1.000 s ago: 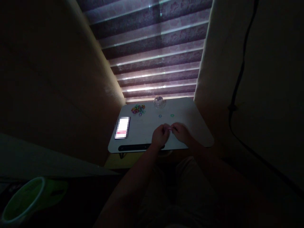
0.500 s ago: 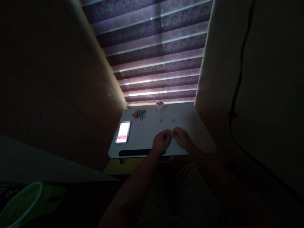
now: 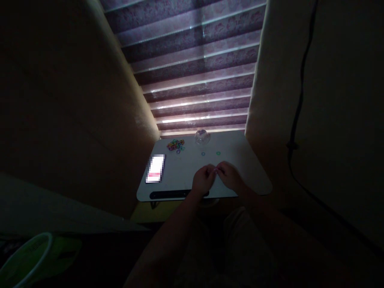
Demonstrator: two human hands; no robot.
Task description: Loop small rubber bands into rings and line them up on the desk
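Observation:
Over the front part of the white table [image 3: 180,172], my left hand [image 3: 203,180] and my right hand [image 3: 230,176] meet with their fingertips pinched together. Between them is a small pink elastic band [image 3: 215,170], mostly hidden by the fingers. Just beyond the hands lie two separate rings, a bluish hair band [image 3: 203,153] and a green hair band [image 3: 218,153]. Farther left sits a heap of many-coloured bands [image 3: 175,145]. The dim light blurs the finger detail.
A clear plastic container [image 3: 202,137] stands at the table's back edge, before a striped blind [image 3: 198,84]. A lit phone [image 3: 156,169] lies at left, and a black slot strip [image 3: 171,195] runs along the front. A green bin [image 3: 27,256] is on the floor at lower left.
Both hands stay together at nearly the same spot, the right fingers slightly nearer the left. The view has shifted slightly; the bands on the table lie as before.

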